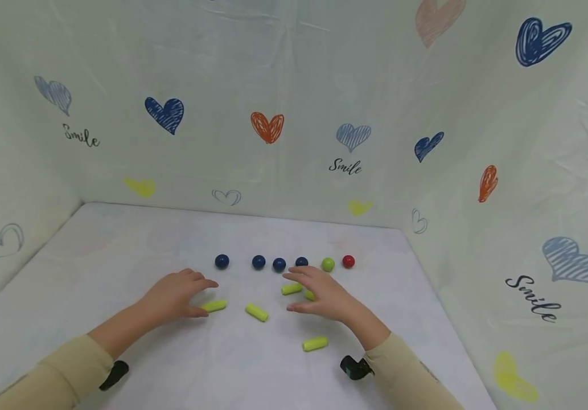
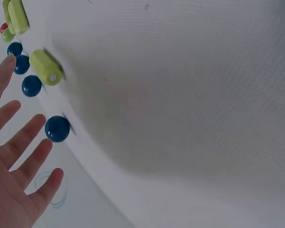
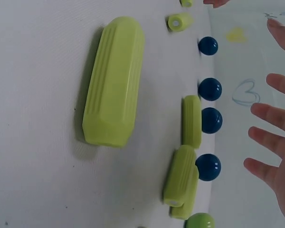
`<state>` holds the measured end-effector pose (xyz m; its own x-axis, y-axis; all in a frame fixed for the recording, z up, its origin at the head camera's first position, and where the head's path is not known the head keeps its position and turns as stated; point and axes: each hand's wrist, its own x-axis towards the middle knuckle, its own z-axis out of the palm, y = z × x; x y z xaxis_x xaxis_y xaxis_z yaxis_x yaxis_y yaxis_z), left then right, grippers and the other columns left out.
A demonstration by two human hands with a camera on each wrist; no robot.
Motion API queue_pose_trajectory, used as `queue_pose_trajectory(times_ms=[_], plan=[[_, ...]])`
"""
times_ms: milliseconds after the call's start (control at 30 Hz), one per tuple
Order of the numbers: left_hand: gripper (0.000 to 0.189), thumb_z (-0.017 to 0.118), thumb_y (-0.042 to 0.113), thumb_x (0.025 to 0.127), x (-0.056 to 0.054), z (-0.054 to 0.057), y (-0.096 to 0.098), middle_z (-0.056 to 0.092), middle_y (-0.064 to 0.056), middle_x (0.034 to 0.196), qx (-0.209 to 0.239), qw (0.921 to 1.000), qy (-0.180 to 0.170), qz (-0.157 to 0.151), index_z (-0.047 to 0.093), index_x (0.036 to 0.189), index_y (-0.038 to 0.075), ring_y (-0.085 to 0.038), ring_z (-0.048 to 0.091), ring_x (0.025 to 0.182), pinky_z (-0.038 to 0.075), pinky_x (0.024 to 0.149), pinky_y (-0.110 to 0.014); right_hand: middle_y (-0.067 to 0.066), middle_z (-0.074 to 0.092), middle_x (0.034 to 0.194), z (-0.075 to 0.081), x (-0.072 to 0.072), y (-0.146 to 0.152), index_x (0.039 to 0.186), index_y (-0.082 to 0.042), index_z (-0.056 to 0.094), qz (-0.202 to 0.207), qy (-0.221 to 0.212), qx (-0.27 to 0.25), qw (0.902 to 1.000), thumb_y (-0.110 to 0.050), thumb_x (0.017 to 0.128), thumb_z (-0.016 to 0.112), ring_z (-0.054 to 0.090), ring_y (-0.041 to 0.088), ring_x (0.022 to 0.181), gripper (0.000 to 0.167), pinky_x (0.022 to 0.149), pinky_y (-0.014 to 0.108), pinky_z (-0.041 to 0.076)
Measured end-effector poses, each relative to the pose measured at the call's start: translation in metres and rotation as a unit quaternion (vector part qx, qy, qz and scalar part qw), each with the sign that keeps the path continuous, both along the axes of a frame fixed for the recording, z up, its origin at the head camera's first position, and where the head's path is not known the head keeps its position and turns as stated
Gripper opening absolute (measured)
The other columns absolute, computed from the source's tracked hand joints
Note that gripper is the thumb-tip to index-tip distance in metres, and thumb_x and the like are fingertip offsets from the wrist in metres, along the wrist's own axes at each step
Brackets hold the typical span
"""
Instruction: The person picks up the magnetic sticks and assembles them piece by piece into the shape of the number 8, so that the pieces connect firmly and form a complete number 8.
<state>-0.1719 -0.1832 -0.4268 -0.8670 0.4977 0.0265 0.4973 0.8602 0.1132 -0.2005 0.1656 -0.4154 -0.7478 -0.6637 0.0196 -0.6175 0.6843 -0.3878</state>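
My left hand (image 1: 175,294) hovers at the left with fingers spread, holding nothing. Its thumb and forefinger reach around the near end of a yellow-green ridged stick (image 1: 216,306) in the head view. To the right, my right hand (image 1: 327,295) is also spread and holds nothing, over a yellow-green stick (image 1: 291,289) and others it partly hides. The right wrist view shows a large, close stick (image 3: 114,85) and, farther off, a stick (image 3: 179,175) overlapping another. Between the hands lies one more stick (image 1: 256,312).
Beyond the hands, a loose row holds several dark blue balls (image 1: 222,261), a green ball (image 1: 328,264) and a red ball (image 1: 348,261). A white cloth covers the table (image 1: 135,250). Heart-printed curtains (image 1: 294,68) stand at the back and both sides.
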Motion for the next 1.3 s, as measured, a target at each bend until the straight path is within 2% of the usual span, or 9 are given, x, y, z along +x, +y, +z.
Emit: queue_pose_trajectory(times_ms=[333,633,900,1300], plan=[[0.051,0.088,0.035,0.07,-0.005,-0.004,0.009,0.065,0.004,0.092,-0.025,0.999,-0.035,-0.006,0.071,0.113,0.016,-0.016,0.057,0.085,0.05,0.071,-0.032,-0.002,0.052,0.14,-0.004,-0.006,-0.016,0.139,-0.022,0.055,0.023,0.006,0.034,0.9991,-0.049,0.086,0.071,0.045,0.019,0.13,0.061,0.106,0.041,0.037],[0.043,0.087,0.032,0.071,-0.014,-0.01,0.01,0.062,0.007,0.086,-0.031,0.9981,-0.051,-0.015,0.071,0.109,0.017,-0.015,0.054,0.081,0.048,0.068,-0.032,-0.006,0.061,0.127,-0.003,-0.01,-0.028,0.13,-0.02,0.064,0.039,-0.031,0.047,0.9976,-0.044,0.084,0.075,0.055,0.013,0.116,0.053,0.099,0.034,0.043],[0.035,0.086,0.029,0.073,-0.017,-0.012,0.011,0.056,0.009,0.078,-0.037,0.997,-0.065,-0.019,0.071,0.102,0.017,-0.012,0.049,0.074,0.046,0.066,-0.031,-0.008,0.065,0.119,-0.007,-0.013,-0.033,0.124,-0.017,0.068,0.055,-0.043,0.037,0.9969,-0.04,0.082,0.079,0.059,0.012,0.107,0.049,0.092,0.027,0.047],[0.027,0.084,0.024,0.077,-0.02,-0.016,0.014,0.052,0.01,0.072,-0.041,0.9944,-0.097,-0.014,0.071,0.1,0.017,-0.011,0.046,0.066,0.044,0.063,-0.03,-0.008,0.066,0.118,-0.008,-0.015,-0.04,0.123,-0.016,0.069,0.068,-0.049,0.033,0.996,-0.035,0.082,0.08,0.061,0.013,0.106,0.047,0.091,0.025,0.047]])
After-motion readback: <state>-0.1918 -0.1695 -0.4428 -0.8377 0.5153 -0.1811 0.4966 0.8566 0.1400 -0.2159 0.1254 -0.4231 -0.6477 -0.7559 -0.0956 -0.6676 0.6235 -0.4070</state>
